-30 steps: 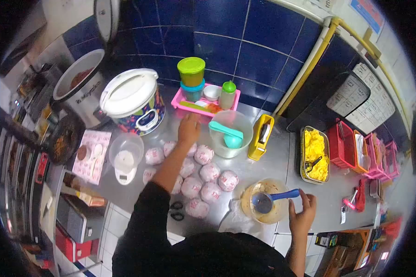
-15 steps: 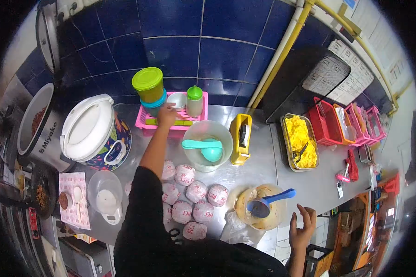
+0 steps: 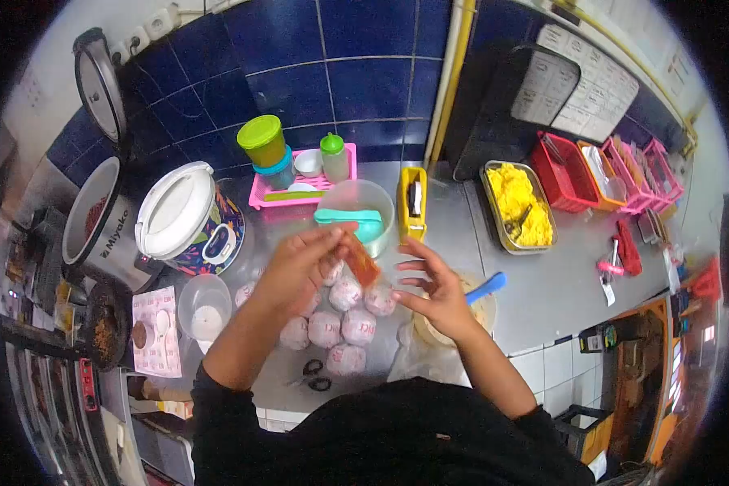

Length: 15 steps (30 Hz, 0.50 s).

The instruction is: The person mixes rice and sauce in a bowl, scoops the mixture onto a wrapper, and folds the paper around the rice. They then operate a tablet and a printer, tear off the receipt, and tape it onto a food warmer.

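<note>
My left hand (image 3: 304, 267) pinches a small flat reddish-orange packet (image 3: 361, 261) by its upper end, above the wrapped balls. Facing it, my right hand (image 3: 432, 290) has its fingers spread with nothing between them. Several round balls in printed white paper (image 3: 324, 330) sit below the hands. Behind the packet stands a translucent tub (image 3: 383, 194) with a turquoise scoop (image 3: 348, 216) in it. A yellow tape dispenser (image 3: 413, 204) is just beyond my right hand. Partly hidden by that hand is a bowl (image 3: 488, 317) with a blue ladle (image 3: 487, 288).
A pink tray (image 3: 259, 194) with containers stands at the back. To the left are a white-lidded pot (image 3: 174, 211), a rice cooker (image 3: 97, 243) and a clear cup on a scale (image 3: 205, 308). Black scissors (image 3: 317, 377) lie in front; a glass dish (image 3: 520, 206) holds yellow food.
My left hand has come back from the pink tray with the packet. My right hand has moved left and up towards it. The view has shifted, and the scissors now show.
</note>
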{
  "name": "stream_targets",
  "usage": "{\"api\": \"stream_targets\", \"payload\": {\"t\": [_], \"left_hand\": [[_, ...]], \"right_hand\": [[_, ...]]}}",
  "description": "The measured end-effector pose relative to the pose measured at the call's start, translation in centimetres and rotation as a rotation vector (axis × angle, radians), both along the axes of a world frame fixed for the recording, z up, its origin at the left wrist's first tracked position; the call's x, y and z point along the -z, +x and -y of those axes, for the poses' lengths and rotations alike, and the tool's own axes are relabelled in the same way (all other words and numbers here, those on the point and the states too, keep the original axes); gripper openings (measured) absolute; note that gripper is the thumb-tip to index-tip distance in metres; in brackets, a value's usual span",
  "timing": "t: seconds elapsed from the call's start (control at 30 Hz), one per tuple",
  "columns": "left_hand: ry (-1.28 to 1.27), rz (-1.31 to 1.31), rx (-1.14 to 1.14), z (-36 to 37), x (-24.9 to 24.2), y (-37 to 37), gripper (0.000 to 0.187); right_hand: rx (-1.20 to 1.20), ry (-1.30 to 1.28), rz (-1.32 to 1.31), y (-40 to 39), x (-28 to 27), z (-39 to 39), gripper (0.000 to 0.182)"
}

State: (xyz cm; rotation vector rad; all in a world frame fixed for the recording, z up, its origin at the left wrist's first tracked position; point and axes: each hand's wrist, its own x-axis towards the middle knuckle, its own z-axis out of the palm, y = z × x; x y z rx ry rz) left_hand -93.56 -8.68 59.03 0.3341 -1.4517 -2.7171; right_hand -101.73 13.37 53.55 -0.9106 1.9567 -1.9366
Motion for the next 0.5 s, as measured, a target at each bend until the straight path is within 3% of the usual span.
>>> {"api": "stream_targets", "payload": {"t": [0.07, 0.1, 0.17, 0.23, 0.3, 0.37, 0.43, 0.5], "left_hand": [[0.102, 0.049, -0.007, -3.9, -0.5, 1.8, 0.032], [0.214, 0.091, -0.022, -5.6, -0.6, 2.4, 0.031], [0.157, 0.123, -0.05, -8.3, -0.4, 3.5, 0.033], [0.196, 0.13, -0.118, -10.5, 0.0, 4.1, 0.034], [0.213, 0.119, -0.143, -12.6, 1.2, 4.4, 0.035], [0.237, 0.103, -0.164, -14.3, 2.7, 4.7, 0.037], [0.338, 0.105, -0.103, -15.8, 3.5, 4.6, 0.042], [0.412, 0.149, -0.049, -16.9, 4.0, 4.8, 0.046]], "right_hand": [[-0.296, -0.257, 0.432, 0.8, 0.8, -0.6, 0.055], [-0.293, -0.268, 0.438, 1.0, 1.8, -1.5, 0.055], [-0.491, -0.261, 0.54, 1.8, 3.6, -3.8, 0.048], [-0.461, -0.257, 0.511, 3.1, 3.3, -5.5, 0.045], [-0.508, -0.569, 1.081, 4.2, 2.9, -7.2, 0.04], [-0.488, -0.62, 1.071, 5.0, 2.9, -8.6, 0.033], [-0.338, -0.359, 0.705, 5.6, 4.6, -9.6, 0.023], [-0.243, -0.344, 0.739, 5.8, 5.4, -10.9, 0.018]]}}
